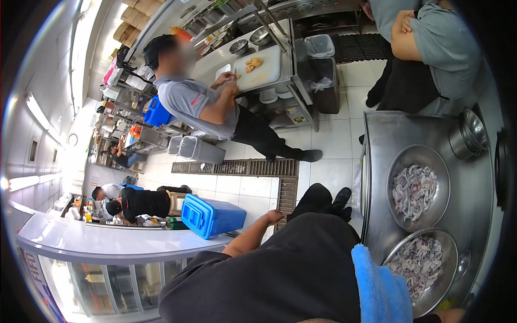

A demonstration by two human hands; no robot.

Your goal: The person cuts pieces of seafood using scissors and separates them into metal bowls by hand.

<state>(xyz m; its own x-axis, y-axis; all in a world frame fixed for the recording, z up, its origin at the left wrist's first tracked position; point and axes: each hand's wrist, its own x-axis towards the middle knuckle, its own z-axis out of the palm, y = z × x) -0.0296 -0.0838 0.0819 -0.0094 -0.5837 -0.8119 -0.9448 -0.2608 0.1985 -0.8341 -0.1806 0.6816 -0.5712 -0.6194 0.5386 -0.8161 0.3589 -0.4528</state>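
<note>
My left hand (274,217) hangs beside my body with its fingers curled, and nothing shows in it. At the bottom right edge a bit of my right arm or hand (451,314) is visible, its fingers hidden. It is close to a large metal bowl (451,253) filled with pale grey strips (417,266) that look like cut squid. Behind that bowl stands a second metal bowl (396,161) with similar strips (414,191). Both bowls rest on a steel counter (377,132). A blue towel (379,285) lies over my dark shirt.
A co-worker (188,102) handles food at a white cutting board (264,75). Another person (447,48) stands with folded arms beyond the counter. Stacked metal bowls (468,134), a blue lidded bin (212,215), a floor grate (237,167) and a white-topped display case (124,237) surround me.
</note>
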